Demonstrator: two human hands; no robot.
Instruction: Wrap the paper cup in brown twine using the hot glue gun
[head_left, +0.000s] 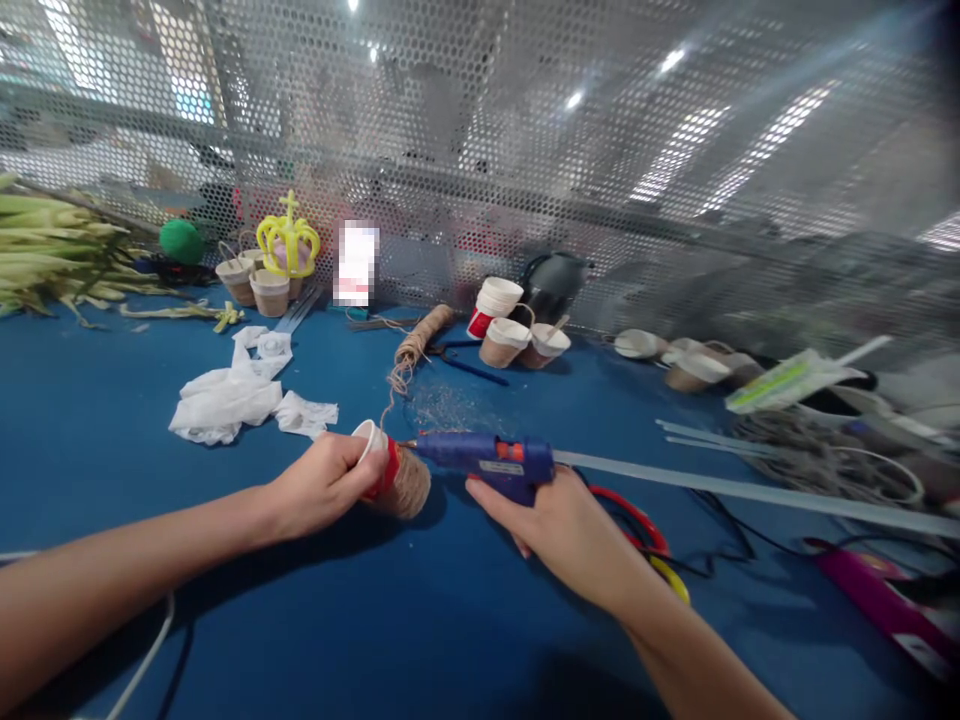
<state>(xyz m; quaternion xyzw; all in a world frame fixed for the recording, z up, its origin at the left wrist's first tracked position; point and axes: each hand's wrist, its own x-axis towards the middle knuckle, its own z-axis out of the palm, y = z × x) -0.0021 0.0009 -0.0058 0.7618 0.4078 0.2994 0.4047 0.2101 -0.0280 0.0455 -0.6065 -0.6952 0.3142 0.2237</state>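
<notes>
My left hand (322,485) grips a red and white paper cup (382,470) by its rim, tilted on its side. Brown twine (411,485) is wound around the cup's lower part. From the cup a loose strand leads back to a roll of twine (424,338). My right hand (559,530) is closed around the handle of a blue hot glue gun (480,455). Its nozzle points left and meets, or nearly meets, the cup beside the wound twine. A long translucent glue stick (720,485) sticks out of the gun's back.
Crumpled white tissue (225,400) lies left of the cup. Behind are twine-wrapped cups (504,342), blue-handled pliers (472,368), a yellow crown (289,240) and a lit phone (356,262). Cables, red-handled scissors (634,515) and a purple object (885,600) lie at right. A perforated metal screen (465,130) stands behind.
</notes>
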